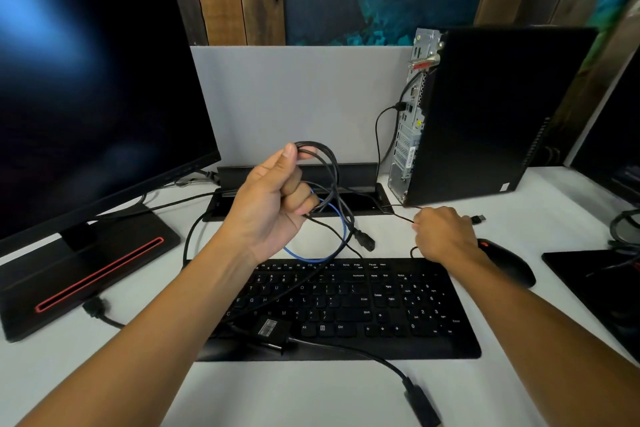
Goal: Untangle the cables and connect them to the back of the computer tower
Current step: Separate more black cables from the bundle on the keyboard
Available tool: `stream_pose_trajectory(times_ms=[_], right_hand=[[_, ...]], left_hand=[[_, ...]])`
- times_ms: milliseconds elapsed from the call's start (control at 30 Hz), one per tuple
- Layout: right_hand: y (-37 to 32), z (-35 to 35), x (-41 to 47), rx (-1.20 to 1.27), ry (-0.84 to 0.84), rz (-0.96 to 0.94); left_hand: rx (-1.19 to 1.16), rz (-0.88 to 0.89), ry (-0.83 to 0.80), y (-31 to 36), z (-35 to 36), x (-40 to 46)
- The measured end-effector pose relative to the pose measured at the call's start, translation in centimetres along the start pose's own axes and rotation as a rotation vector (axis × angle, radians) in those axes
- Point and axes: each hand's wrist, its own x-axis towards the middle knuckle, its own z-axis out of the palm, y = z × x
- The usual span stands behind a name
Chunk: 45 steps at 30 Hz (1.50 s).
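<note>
My left hand (275, 199) grips a tangled bundle of black cables (329, 177) raised above the keyboard, with a blue cable (341, 236) looped through it. A black power plug (365, 240) dangles from the bundle. My right hand (445, 232) pinches a thin black cable (398, 215); its USB plug (479, 218) sticks out to the right of the hand. The black computer tower (491, 114) stands at the back right, its rear panel (412, 107) facing left. One black cable (381, 128) is plugged into that panel.
A black keyboard (346, 305) lies in front of me with a cable adapter (272, 328) on it. A black mouse (507, 262) lies right of my right hand. A large monitor (90, 97) fills the left. A cable tray slot (294, 206) runs along the desk's back.
</note>
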Motion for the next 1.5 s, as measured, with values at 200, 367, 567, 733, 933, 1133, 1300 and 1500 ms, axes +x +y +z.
stream_pose_trajectory(times_ms=[200, 367, 567, 733, 933, 1133, 1300, 1500], right_hand=[[-0.9, -1.0, -0.4, -0.057, -0.072, 0.035], [-4.3, -4.0, -1.7, 0.292, 0.008, -0.282], [-8.1, -7.9, -4.6, 1.266, -0.046, -0.743], [-7.0, -7.4, -4.1, 1.406, 0.036, -0.525], [-5.7, -6.0, -3.8, 1.230, 0.066, -0.488], [-7.9, -9.2, -4.0, 1.668, -0.216, -0.446], [-5.6, -7.2, -3.2, 1.347, 0.017, -0.356], [-2.3, -2.5, -1.5, 0.823, 0.113, -0.149]], left_hand=[[0.082, -0.008, 0.112, -1.0, -0.2, 0.3], [0.122, -0.036, 0.104, -1.9, 0.6, -0.1], [0.032, -0.111, 0.197, -2.1, 1.0, -0.2], [-0.022, -0.109, 0.197, -0.6, 0.4, 0.2], [-0.052, -0.115, 0.179, -0.2, 0.0, 0.5], [-0.027, -0.137, 0.134, -1.5, 0.6, 0.2], [-0.049, -0.019, 0.186, 0.4, -0.2, 0.6], [0.001, 0.001, 0.124, -0.8, -0.4, 0.5]])
